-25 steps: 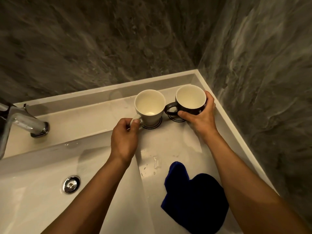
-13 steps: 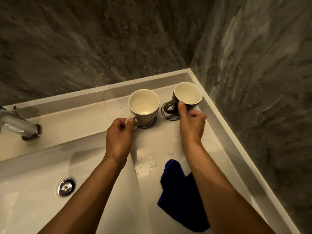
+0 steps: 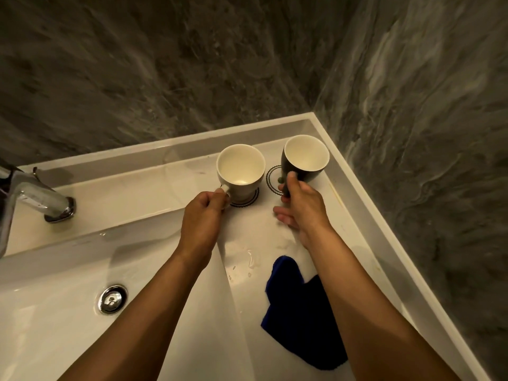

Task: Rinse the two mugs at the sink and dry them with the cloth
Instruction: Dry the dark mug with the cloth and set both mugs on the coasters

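A white mug (image 3: pixel 240 171) stands on a round coaster on the ledge right of the basin. My left hand (image 3: pixel 202 218) pinches its handle. A black mug (image 3: pixel 305 160) with a white inside is lifted off its coaster (image 3: pixel 273 178) and tilted, and my right hand (image 3: pixel 301 207) grips it by the handle. A dark blue cloth (image 3: pixel 299 312) lies on the ledge nearer to me, partly under my right forearm.
The white sink basin (image 3: pixel 55 312) with its chrome drain (image 3: pixel 112 298) lies to the left. A chrome tap (image 3: pixel 35 199) stands at the far left. Dark stone walls close the corner behind and to the right. Water drops sit on the ledge near the cloth.
My right hand shifted from around the black mug's body to its handle and raised the mug off its coaster. The left hand kept its hold on the white mug's handle.
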